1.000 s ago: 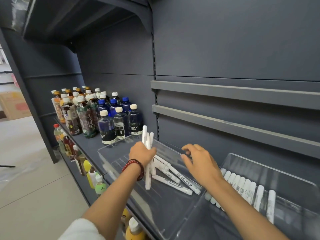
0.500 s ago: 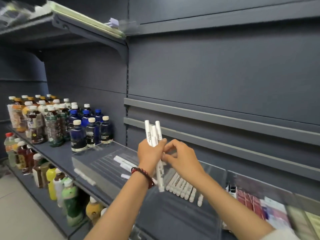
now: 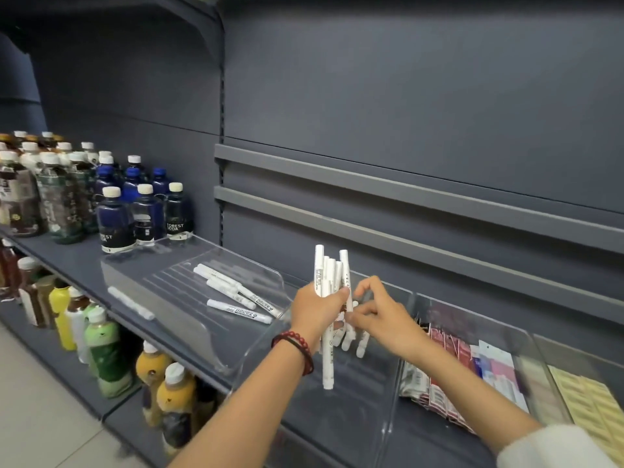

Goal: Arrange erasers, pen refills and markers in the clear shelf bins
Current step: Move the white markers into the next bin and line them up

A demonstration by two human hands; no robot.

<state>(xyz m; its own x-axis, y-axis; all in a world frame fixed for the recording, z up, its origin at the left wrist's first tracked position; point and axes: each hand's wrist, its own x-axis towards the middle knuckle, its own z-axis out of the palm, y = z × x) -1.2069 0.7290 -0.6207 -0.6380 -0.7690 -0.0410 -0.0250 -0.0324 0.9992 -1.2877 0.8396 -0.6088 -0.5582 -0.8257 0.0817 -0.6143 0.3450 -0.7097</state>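
Observation:
My left hand [image 3: 317, 309], with a red bead bracelet at the wrist, grips a bunch of white markers [image 3: 329, 275] upright over the second clear bin [image 3: 381, 400]. My right hand [image 3: 378, 315] pinches one marker of that bunch from the right. A row of white markers [image 3: 354, 342] lies in that bin behind my hands, mostly hidden. In the left clear bin [image 3: 162, 265] several loose white markers [image 3: 236, 295] lie at angles. One more marker [image 3: 130, 303] shows at that bin's front wall.
Dark drink bottles [image 3: 114, 217] stand on the shelf left of the bins, and more bottles [image 3: 101, 342] fill the shelf below. To the right, bins hold red and pink packets [image 3: 452, 363] and yellow-green packs [image 3: 587, 403]. Two grey rails [image 3: 405, 217] cross the back panel.
The view swung right along the shelf. My left hand lifted the marker bunch from the left bin to over the second bin, and my right hand came to pinch it.

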